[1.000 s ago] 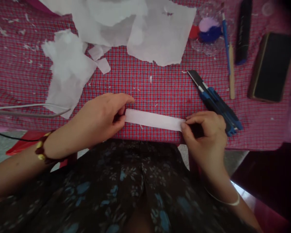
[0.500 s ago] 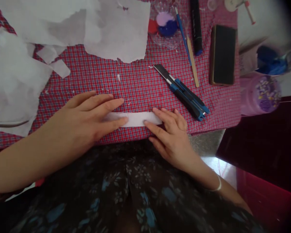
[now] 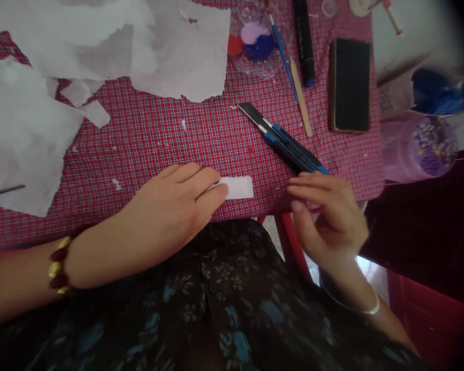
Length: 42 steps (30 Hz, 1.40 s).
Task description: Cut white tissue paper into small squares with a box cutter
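A narrow strip of white paper [image 3: 239, 188] lies flat near the table's front edge, its right end showing and its left end hidden under fingers. My left hand [image 3: 174, 201] is closed over it, with thumb and forefinger gripping the strip. To the right, my right hand [image 3: 328, 211] holds nothing, its thumb apart from the bent fingers. Those fingertips overlap the rear end of a blue and black utility knife [image 3: 284, 141] in view; whether they touch it I cannot tell. The knife lies at a slant with its blade out, pointing up and left.
Torn white paper sheets [image 3: 181, 56] and scraps cover the checked cloth [image 3: 147, 123] at the upper left. A paint palette [image 3: 255, 64], a blue paintbrush [image 3: 282, 51], a wooden stick [image 3: 301, 100], a marker [image 3: 303, 44] and a phone [image 3: 350, 85] lie farther back. A purple tub [image 3: 404, 149] stands right.
My right hand has let go of the paper strip and moved right to the knife's rear end. My left hand has slid right along the strip, its fingers now closer together.
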### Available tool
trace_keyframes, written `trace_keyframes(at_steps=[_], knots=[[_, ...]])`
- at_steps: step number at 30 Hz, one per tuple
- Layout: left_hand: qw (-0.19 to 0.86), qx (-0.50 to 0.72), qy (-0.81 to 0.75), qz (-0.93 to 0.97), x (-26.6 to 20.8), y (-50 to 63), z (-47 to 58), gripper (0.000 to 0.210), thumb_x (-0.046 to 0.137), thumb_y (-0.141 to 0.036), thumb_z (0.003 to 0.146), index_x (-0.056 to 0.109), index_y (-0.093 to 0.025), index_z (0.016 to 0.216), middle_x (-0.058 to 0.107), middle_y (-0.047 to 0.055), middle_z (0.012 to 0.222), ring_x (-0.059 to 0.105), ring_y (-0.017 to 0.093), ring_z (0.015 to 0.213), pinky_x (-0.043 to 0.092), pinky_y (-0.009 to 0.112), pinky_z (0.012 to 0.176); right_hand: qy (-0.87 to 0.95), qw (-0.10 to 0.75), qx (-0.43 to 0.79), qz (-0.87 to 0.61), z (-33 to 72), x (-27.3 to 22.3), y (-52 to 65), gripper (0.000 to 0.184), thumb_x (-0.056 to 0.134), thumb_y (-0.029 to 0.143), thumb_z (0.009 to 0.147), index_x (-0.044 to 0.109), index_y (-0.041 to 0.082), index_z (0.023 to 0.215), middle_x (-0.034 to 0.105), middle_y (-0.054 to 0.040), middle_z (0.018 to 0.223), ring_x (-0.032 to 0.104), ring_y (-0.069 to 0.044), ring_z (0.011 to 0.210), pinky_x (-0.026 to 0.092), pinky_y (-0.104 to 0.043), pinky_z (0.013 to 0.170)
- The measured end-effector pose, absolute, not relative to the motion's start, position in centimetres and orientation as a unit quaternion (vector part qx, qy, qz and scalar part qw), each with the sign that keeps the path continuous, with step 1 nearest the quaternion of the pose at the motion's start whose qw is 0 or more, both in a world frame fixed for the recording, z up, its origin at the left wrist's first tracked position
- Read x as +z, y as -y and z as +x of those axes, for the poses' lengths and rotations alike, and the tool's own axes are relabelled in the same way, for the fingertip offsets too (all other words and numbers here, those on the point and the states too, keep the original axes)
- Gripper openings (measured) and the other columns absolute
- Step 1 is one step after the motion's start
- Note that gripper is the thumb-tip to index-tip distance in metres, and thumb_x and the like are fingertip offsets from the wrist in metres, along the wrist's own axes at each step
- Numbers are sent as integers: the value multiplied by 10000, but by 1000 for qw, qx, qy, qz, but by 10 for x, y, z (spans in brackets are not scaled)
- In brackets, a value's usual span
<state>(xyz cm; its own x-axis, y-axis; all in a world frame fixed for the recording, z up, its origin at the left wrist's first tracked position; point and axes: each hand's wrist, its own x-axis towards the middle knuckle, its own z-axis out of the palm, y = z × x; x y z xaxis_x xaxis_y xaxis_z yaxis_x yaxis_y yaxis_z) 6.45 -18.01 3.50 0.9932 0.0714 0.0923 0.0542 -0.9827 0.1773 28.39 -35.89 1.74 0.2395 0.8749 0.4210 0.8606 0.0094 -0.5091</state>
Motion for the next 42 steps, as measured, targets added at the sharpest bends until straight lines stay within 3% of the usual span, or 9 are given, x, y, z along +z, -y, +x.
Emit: trace_keyframes(at_steps=[5, 11, 17, 23, 28, 35, 39, 42], knots=[[100, 42, -87, 990, 38, 177, 89, 197, 494, -253, 1003, 636, -153, 1096, 668, 96, 1023, 643, 257, 952, 534, 383, 810, 618, 261, -34, -740, 317, 17, 338, 334, 666, 263, 901, 667, 185, 1226, 706, -137, 1179, 656, -327, 1108, 531, -555, 949], [181, -32, -128, 975, 36, 172, 113, 151, 524, -265, 996, 624, -152, 987, 673, 80, 1013, 654, 216, 884, 502, 328, 736, 642, 172, 6, -747, 330, 4, 306, 480, 692, 224, 868, 625, 175, 1341, 675, -160, 1200, 647, -344, 1120, 531, -535, 980], [198, 10, -83, 977, 23, 170, 109, 246, 474, -252, 1025, 627, -166, 852, 631, 48, 896, 612, 173, 826, 468, 295, 705, 650, 216, 27, -728, 338, 16, 322, 546, 690, 206, 883, 578, 127, 1411, 643, -166, 1194, 640, -298, 1122, 541, -488, 982], [119, 116, 18, 986, 14, 172, 98, 270, 443, -192, 1038, 628, -170, 842, 643, 51, 874, 577, 174, 800, 486, 312, 722, 667, 211, 113, -706, 335, 29, 363, 577, 611, 176, 941, 509, 340, 1485, 614, -98, 1178, 651, -283, 1056, 591, -434, 848], [106, 168, 48, 979, 16, 174, 96, 236, 484, -199, 1038, 634, -172, 858, 657, 38, 854, 574, 167, 781, 494, 299, 703, 691, 187, 133, -685, 330, 29, 379, 586, 604, 140, 941, 497, 296, 1495, 628, -105, 1213, 658, -286, 1049, 584, -443, 867], [201, 166, -23, 965, 16, 176, 96, 219, 529, -250, 1030, 634, -160, 860, 650, 52, 880, 601, 167, 824, 509, 290, 729, 704, 173, 140, -675, 328, 30, 381, 500, 596, 189, 964, 544, 269, 1455, 653, -119, 1254, 673, -300, 1104, 582, -466, 913], [187, 120, -52, 974, 20, 177, 95, 176, 515, -243, 1027, 659, -160, 969, 674, 57, 932, 617, 193, 877, 503, 328, 782, 713, 160, 142, -668, 328, 29, 382, 486, 591, 200, 974, 549, 291, 1450, 667, -102, 1259, 668, -308, 1123, 570, -481, 931], [146, 127, -40, 980, 24, 179, 91, 182, 508, -241, 1031, 642, -162, 1126, 707, 75, 1097, 632, 218, 1013, 506, 366, 887, 719, 162, 138, -662, 329, 28, 381, 478, 592, 191, 973, 552, 267, 1444, 663, -109, 1263, 665, -300, 1122, 569, -477, 935]])
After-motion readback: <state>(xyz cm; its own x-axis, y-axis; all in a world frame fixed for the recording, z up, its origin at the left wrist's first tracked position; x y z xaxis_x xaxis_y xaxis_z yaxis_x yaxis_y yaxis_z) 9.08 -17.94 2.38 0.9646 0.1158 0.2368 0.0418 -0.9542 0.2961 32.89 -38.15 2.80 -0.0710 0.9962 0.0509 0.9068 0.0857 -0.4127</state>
